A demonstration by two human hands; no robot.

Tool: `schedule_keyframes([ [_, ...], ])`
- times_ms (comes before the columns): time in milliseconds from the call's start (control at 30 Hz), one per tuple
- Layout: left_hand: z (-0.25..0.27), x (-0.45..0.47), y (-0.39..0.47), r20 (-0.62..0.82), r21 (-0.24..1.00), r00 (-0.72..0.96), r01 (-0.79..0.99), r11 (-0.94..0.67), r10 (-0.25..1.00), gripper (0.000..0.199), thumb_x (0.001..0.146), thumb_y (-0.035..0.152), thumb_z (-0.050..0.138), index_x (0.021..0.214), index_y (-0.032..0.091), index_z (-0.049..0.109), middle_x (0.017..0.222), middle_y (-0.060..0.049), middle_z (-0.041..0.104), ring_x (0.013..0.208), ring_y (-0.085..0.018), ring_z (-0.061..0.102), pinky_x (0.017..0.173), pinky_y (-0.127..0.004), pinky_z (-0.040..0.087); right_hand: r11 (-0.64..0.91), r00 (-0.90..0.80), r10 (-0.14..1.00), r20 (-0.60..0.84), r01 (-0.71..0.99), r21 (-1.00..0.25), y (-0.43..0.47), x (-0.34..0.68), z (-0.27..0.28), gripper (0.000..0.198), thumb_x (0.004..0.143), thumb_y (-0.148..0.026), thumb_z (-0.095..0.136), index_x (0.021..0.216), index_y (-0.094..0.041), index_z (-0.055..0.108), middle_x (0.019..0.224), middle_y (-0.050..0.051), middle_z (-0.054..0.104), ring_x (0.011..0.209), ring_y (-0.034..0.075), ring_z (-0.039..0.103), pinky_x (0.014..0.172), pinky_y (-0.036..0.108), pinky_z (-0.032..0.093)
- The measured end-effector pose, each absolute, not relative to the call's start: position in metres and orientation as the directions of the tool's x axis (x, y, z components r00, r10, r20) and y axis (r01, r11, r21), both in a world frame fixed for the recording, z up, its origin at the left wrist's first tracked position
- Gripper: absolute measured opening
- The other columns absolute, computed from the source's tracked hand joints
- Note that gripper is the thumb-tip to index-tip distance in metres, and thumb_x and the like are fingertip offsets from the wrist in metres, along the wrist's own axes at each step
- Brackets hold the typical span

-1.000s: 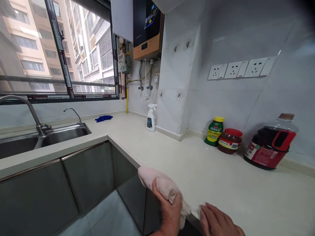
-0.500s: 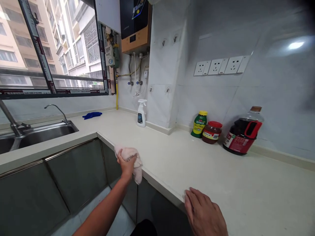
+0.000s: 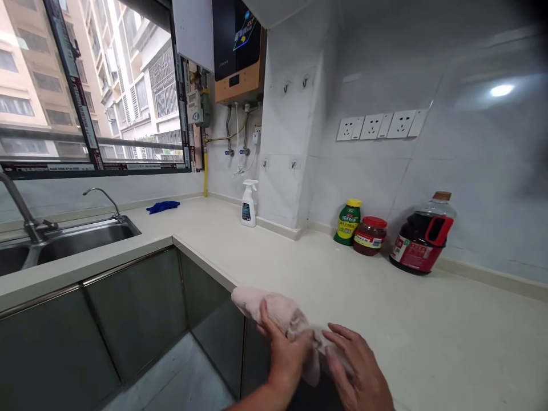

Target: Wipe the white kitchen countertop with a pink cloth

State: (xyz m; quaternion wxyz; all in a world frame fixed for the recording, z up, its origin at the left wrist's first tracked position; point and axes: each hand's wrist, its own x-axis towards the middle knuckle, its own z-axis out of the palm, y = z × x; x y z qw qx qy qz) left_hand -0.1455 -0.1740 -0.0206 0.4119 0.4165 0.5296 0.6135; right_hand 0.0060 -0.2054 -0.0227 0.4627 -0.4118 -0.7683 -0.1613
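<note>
A pale pink cloth (image 3: 272, 305) is bunched over the front edge of the white countertop (image 3: 411, 331). My left hand (image 3: 285, 348) is closed around it, thumb on top, and part of the cloth hangs below the edge. Close on the right, my right hand (image 3: 359, 365) hovers at the counter's edge with its fingers apart. Its fingertips are near the cloth's right end; blur hides whether they touch it.
A white spray bottle (image 3: 248, 204) stands by the wall column. Along the right wall are a green bottle (image 3: 347, 222), a red-lidded jar (image 3: 370, 236) and a large dark bottle (image 3: 422, 237). A blue cloth (image 3: 163, 207) lies near the sink (image 3: 85, 242).
My left hand has brought the cloth along the counter edge toward me and to the right, next to my right hand. The right hand's fingers have spread. The view has shifted slightly.
</note>
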Motion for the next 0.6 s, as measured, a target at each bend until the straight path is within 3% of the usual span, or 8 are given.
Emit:
schedule_keyframes([
  [67, -0.029, -0.142, -0.187, 0.056, 0.987, -0.185, -0.139, -0.082, 0.981, 0.123, 0.068, 0.023, 0.082, 0.160, 0.021, 0.000, 0.156, -0.023, 0.022, 0.141, -0.029, 0.044, 0.114, -0.034, 0.039, 0.658, -0.323, 0.476, 0.818, 0.748, -0.087, -0.205, -0.008, -0.020, 0.030, 0.101, -0.030, 0.049, 0.130, -0.026, 0.054, 0.131, 0.008, 0.056, 0.120, 0.021, 0.055, 0.091, 0.034, 0.052],
  [133, -0.037, -0.153, -0.196, 0.068, 0.984, -0.047, -0.160, -0.075, 0.997, 0.117, 0.072, 0.027, 0.077, 0.161, 0.022, 0.001, 0.154, -0.022, 0.026, 0.140, -0.029, 0.046, 0.113, -0.036, 0.040, 0.662, -0.382, 0.500, 0.777, 0.747, -0.059, -0.204, -0.022, -0.019, 0.037, 0.099, -0.028, 0.049, 0.136, -0.026, 0.050, 0.137, 0.011, 0.052, 0.126, 0.024, 0.052, 0.093, 0.038, 0.054],
  [267, -0.054, -0.200, -0.196, 0.224, 0.969, 0.047, -0.114, -0.217, 0.974, 0.086, 0.076, 0.023, 0.061, 0.157, 0.026, 0.032, 0.156, -0.013, 0.032, 0.147, -0.026, 0.036, 0.117, -0.037, 0.035, 0.553, -0.384, 0.628, 0.677, 0.832, -0.041, -0.198, -0.048, -0.019, 0.067, 0.082, -0.020, 0.069, 0.143, -0.029, 0.044, 0.135, 0.014, 0.051, 0.118, 0.031, 0.055, 0.088, 0.047, 0.057],
  [400, -0.068, -0.245, -0.179, 0.294, 0.956, 0.021, -0.008, -0.294, 0.956, 0.062, 0.077, 0.018, 0.049, 0.137, 0.027, 0.059, 0.141, -0.009, 0.054, 0.126, -0.023, 0.057, 0.112, -0.042, 0.041, 0.413, -0.355, 0.654, 0.668, 0.908, 0.078, -0.183, -0.081, -0.019, 0.102, 0.055, -0.011, 0.089, 0.145, -0.030, 0.044, 0.145, 0.019, 0.044, 0.120, 0.045, 0.050, 0.089, 0.059, 0.055],
  [500, -0.066, -0.268, -0.164, 0.362, 0.927, -0.104, 0.149, -0.345, 0.926, 0.049, 0.079, 0.021, 0.049, 0.125, 0.026, 0.066, 0.126, -0.008, 0.062, 0.117, -0.024, 0.059, 0.109, -0.046, 0.043, 0.344, -0.390, 0.591, 0.706, 0.914, 0.218, -0.162, -0.111, -0.020, 0.097, 0.063, -0.007, 0.085, 0.148, -0.026, 0.042, 0.156, 0.021, 0.032, 0.126, 0.052, 0.043, 0.090, 0.068, 0.051],
  [600, -0.053, -0.285, -0.149, 0.496, 0.857, -0.303, 0.322, -0.402, 0.814, 0.038, 0.080, 0.024, 0.052, 0.114, 0.025, 0.067, 0.118, -0.008, 0.058, 0.118, -0.026, 0.056, 0.109, -0.047, 0.043, 0.339, -0.422, 0.548, 0.722, 0.901, 0.270, -0.136, -0.134, -0.021, 0.089, 0.076, 0.001, 0.069, 0.153, -0.031, 0.035, 0.159, 0.019, 0.030, 0.124, 0.046, 0.048, 0.084, 0.064, 0.054],
])
